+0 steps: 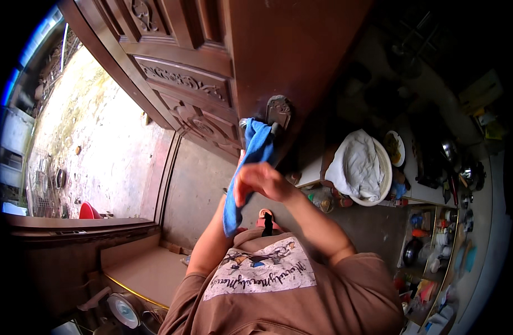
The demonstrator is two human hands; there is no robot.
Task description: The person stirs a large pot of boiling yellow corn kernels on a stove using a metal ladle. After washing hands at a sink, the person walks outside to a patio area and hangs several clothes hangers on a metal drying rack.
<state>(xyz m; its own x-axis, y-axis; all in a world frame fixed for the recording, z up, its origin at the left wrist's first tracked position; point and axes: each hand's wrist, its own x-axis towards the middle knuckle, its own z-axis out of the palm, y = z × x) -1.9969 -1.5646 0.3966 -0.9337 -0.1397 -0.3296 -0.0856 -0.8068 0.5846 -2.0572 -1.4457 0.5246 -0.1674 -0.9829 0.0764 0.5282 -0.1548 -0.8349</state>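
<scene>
Your right hand (262,181): raised in front of your chest, fingers curled and clamped on the blue cloth (251,167) near its middle. Your left hand: mostly hidden behind the cloth and the right hand; only the forearm rising from below shows, so you cannot tell how its fingers stand.

Blue cloth: hangs in a long strip. Its upper end is draped against the metal door handle (278,111); its lower end falls down to just above your chest.

Door handle: dark metal, mounted on the edge of the carved brown wooden door (184,78), which stands open toward a pale concrete yard (100,134).

To your right, on a surface: a white plastic basket (386,167) with a white cloth (354,164) piled in it, and beside it a plate of food (395,148). Bottles and jars (323,200) stand just below the basket.

Far right: shelves (435,240) crowded with pots, cups and small containers, too small to tell apart.

Lower left: a wooden step (145,268) with a brass edge, near a round white lid (122,310).
</scene>
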